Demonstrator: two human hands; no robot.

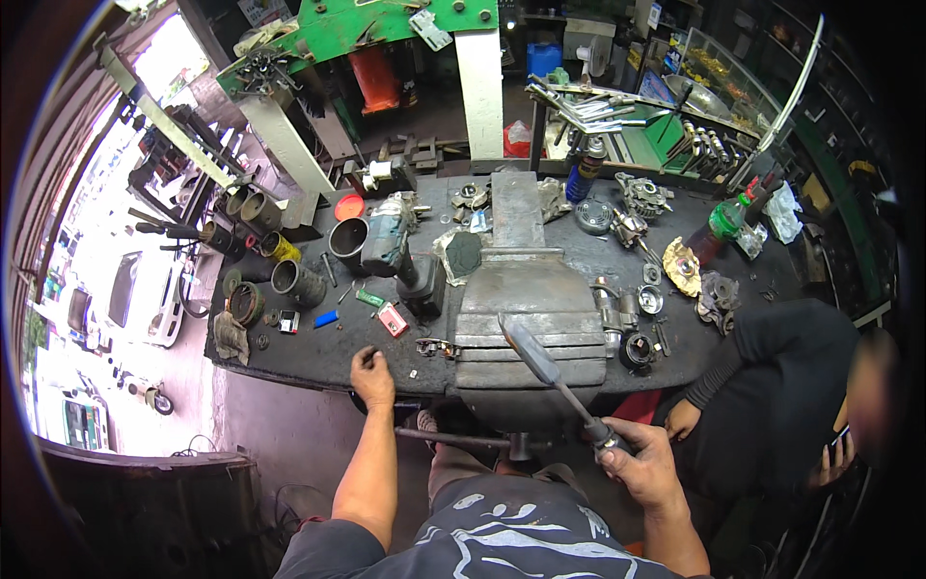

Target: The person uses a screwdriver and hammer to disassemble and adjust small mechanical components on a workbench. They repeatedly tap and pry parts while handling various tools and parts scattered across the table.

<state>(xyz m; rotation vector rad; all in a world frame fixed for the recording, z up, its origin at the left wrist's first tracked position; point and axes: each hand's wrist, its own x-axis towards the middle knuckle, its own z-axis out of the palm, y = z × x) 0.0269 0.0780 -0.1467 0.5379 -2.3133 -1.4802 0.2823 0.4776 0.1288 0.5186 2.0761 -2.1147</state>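
My right hand (644,465) is wrapped round the dark handle of a hand tool (532,349) with a thin metal shaft and a long, flat grey head; its exact kind is unclear. The tool slants up and left, its head in front of the big bench vise (531,307). Curled at the bench's front edge is my left hand (372,378); whatever its fingers hold, if anything, is hidden. Near it lie a small metal part (437,347), a red-and-white box (393,319) and a blue lighter-like piece (326,318). The vise's handle bar (453,439) sticks out below.
Metal cylinders (299,283) and a dark motor-like machine (420,288) stand on the bench's left. Metal parts (640,349), a spray can (585,172) and a green bottle (723,222) are on its right. Another person's sleeve (772,367) reaches close on the right.
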